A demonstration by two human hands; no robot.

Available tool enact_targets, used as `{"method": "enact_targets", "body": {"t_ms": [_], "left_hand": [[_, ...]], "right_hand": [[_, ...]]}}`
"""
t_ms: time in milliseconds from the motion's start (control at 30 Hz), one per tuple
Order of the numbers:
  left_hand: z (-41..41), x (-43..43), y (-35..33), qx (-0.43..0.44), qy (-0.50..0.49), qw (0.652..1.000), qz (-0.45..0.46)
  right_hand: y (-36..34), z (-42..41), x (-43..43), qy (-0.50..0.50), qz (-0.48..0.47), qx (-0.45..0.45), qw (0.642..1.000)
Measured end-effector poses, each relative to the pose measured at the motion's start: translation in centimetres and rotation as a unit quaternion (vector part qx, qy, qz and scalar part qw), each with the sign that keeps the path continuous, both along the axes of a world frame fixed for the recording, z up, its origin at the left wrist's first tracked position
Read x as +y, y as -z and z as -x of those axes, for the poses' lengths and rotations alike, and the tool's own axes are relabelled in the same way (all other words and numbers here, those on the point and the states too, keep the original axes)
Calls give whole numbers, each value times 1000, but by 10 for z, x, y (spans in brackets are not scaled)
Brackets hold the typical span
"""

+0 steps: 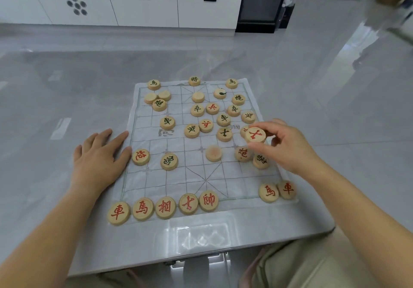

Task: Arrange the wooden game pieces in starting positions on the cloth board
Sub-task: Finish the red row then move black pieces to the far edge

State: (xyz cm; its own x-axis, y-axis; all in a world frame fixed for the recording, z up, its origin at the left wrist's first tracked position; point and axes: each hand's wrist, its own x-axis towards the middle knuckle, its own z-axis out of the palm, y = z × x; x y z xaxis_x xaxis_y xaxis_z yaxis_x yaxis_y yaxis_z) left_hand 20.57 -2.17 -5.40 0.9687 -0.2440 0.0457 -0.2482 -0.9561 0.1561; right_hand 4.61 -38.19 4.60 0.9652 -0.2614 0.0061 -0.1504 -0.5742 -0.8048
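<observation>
Right hand point(288, 147) pinches a red-marked piece point(255, 135) by its rim, raised for transfer; left hand point(98, 158) lies spread flat, fingertips at the cloth board point(169, 182) edge (probably steadying it); red back row point(165, 207) between the forearms remains incomplete.

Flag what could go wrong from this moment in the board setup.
The right hand, pinching a red-marked piece, hangs just above a cluster of pieces; lowering it could knock them. The left hand rests at the edge of the cloth board; a nudge there might shift the cloth and the near row already set.
</observation>
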Motion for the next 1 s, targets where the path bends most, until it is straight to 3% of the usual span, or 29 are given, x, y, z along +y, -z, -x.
{"method": "enact_targets", "body": {"t_ms": [167,333,600,1000], "left_hand": [[1,-2,-4,1,-6,1000,0],[0,-1,-4,4,-5,1000,-7],[1,-1,-4,0,-8,1000,-8],[1,-2,-4,2,-5,1000,-9]], "right_hand": [[20,31,-4,-32,122,11,992],[42,46,22,-149,157,55,975],[57,41,36,-212,259,90,938],[54,41,33,-220,260,76,937]]}}
